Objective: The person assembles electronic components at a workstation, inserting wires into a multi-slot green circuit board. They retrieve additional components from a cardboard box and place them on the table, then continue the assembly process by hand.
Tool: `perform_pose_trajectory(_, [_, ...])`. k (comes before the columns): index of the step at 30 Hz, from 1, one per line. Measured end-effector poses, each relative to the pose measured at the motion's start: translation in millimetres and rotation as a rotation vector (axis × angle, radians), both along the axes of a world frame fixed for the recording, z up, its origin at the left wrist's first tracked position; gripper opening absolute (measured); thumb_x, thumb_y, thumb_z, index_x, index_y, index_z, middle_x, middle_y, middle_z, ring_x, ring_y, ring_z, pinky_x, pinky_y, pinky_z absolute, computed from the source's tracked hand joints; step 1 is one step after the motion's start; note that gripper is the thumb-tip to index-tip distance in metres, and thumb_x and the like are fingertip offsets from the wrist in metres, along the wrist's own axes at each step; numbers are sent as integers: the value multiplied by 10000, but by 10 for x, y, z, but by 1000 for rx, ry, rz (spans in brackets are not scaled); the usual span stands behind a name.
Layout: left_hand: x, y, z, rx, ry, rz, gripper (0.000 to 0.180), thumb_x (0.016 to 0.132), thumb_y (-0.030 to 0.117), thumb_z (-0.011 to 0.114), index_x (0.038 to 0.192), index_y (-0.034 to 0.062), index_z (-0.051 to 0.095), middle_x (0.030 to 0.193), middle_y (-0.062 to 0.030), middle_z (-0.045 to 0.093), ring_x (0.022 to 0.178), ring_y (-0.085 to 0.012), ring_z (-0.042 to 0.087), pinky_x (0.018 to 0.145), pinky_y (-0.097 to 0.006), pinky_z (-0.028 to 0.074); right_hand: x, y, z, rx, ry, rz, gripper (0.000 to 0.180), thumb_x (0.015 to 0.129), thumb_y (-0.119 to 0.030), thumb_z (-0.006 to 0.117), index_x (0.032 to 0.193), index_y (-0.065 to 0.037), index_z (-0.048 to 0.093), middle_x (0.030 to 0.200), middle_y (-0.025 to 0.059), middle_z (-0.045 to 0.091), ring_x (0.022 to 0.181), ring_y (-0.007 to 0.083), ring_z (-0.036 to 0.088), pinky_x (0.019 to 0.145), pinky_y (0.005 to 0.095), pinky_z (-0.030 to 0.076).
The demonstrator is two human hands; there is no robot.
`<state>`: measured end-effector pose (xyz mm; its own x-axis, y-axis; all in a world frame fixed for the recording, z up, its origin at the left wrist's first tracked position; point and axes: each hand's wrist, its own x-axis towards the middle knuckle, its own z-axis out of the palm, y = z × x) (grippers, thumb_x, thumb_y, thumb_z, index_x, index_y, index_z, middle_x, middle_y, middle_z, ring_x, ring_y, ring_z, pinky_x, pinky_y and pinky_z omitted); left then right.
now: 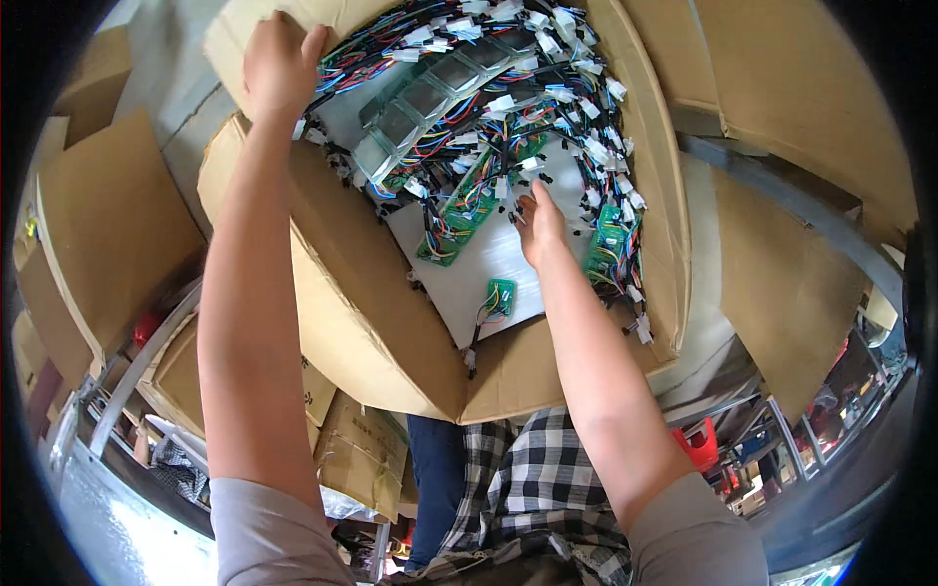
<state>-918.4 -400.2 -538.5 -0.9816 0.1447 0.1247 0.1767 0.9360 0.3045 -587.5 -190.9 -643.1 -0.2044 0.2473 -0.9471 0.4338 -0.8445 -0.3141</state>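
Observation:
My left hand [278, 70] grips the flap [233, 49] at the far left of a cardboard box [366, 293], its thumb sticking out. Inside the box, my right hand [543, 230] has its fingers curled beside wire connectors [505, 188]; what they hold, if anything, is hard to make out. Wire harnesses [596, 146] with white and black plugs heap up along the far and right sides. Among them lie a long green circuit board [459, 220] and another board [608, 239]. A small green board [501, 296] with wires rests on a white sheet [459, 308].
A clear plastic strip with dark windows [430, 103] lies across the harnesses. Large cardboard pieces [801, 88] stand at the right, more cartons [107, 215] at the left. Metal rails [796, 186] run alongside. A red plastic item [696, 444] sits low at right.

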Motion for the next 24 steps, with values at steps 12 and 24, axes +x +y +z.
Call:
perform_pose_trajectory(12, [772, 178, -285, -318, -298, -582, 523, 986, 452, 480, 1365, 92, 500, 1365, -182, 509, 1277, -346, 469, 1077, -455, 352, -355, 303, -356, -76, 71, 237, 672, 855, -663, 615, 1232, -107, 579, 1104, 36, 645, 942, 160, 594, 862, 330, 437])
perform_pose_trajectory(24, [753, 250, -933, -122, -644, -194, 753, 1004, 613, 259, 1488, 43, 349, 1540, -215, 328, 1447, -334, 287, 1194, -411, 201, -435, 172, -307, -163, 339, -123, 668, 870, -491, 701, 1344, -66, 497, 1224, 49, 618, 1075, 235, 600, 964, 382, 442])
